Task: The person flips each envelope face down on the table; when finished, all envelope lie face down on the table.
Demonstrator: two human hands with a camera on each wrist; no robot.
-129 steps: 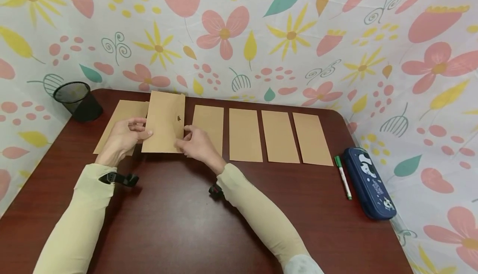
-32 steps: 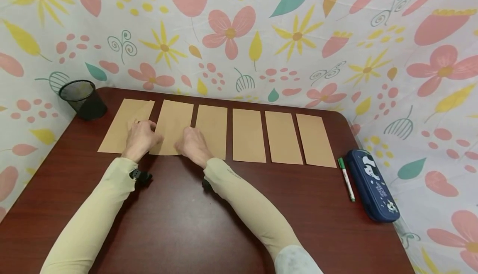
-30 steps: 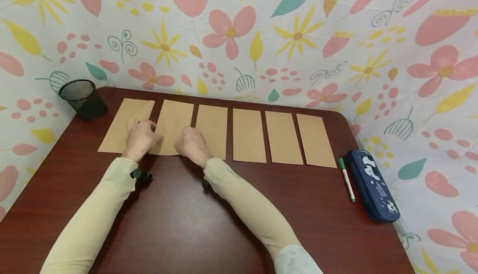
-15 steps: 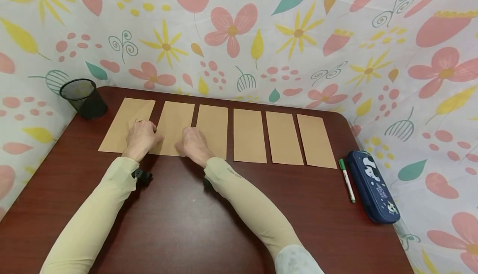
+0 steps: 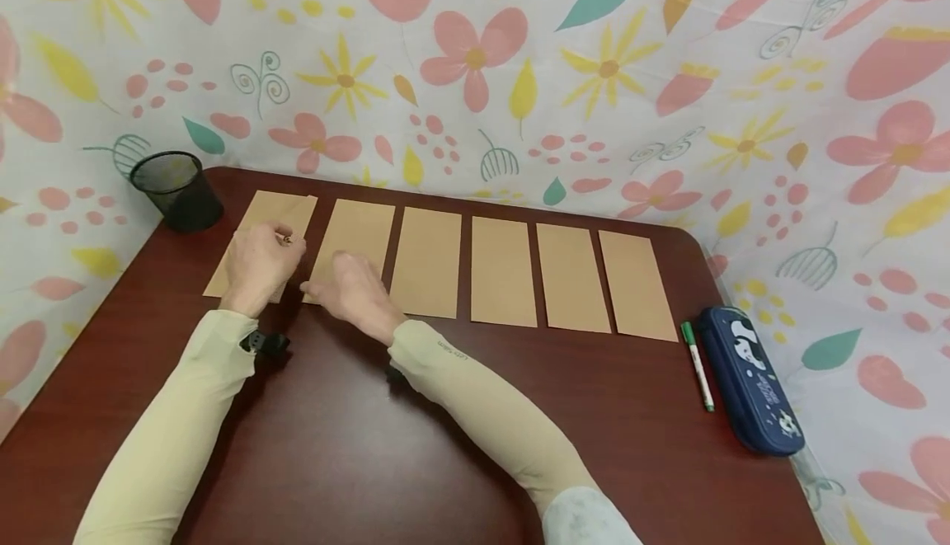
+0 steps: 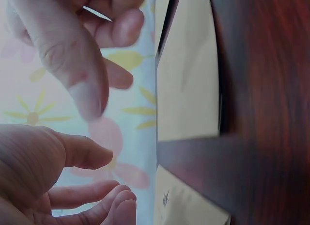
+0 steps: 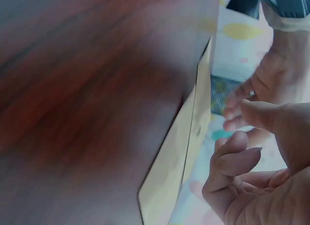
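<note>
Several flat brown paper envelopes lie in a row along the table's far side. My left hand (image 5: 260, 263) is over the leftmost envelope (image 5: 285, 205), its fingers loosely bent and holding nothing. A small dark printed mark shows on this envelope in the left wrist view. Over the near end of the second envelope (image 5: 361, 219) is my right hand (image 5: 355, 291), blurred in the head view. The right wrist view shows this right hand (image 7: 256, 181) with relaxed fingers raised above the envelopes. A gap separates the thumbs of both hands in the left wrist view.
A black mesh pen cup (image 5: 185, 194) stands at the far left corner. The third envelope (image 5: 428, 260) and others continue to the right. A green-capped marker (image 5: 698, 366) lies beside a dark blue pencil case (image 5: 750, 380). A flower-patterned cloth (image 5: 475, 116) hangs behind.
Earlier both hands held the second envelope up; it was laid flat in the row and let go. Both hands have since shifted left, the left one onto the first envelope.
</note>
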